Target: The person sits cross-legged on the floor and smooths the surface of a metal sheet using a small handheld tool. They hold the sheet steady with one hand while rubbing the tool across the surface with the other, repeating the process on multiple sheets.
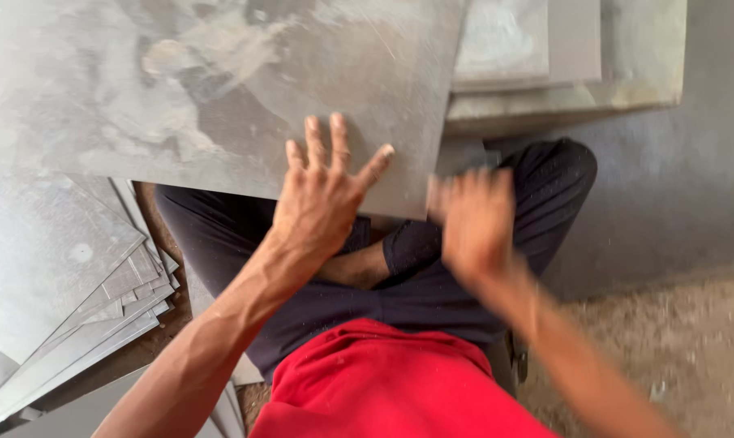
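A large grey metal sheet [180, 89] lies in front of me, its near edge over my crossed legs in dark trousers. My left hand [322, 199] rests flat on the sheet's near edge with fingers spread, holding nothing. My right hand [472, 223] is blurred with motion just off the sheet's right corner, fingers loosely curled; I cannot make out anything in it.
A fanned stack of metal sheets [59, 284] lies on the floor at my left. More sheets [545, 49] are piled at the upper right. Grey floor [675, 203] and sandy ground [667, 349] extend to the right. My red shirt [383, 389] fills the bottom centre.
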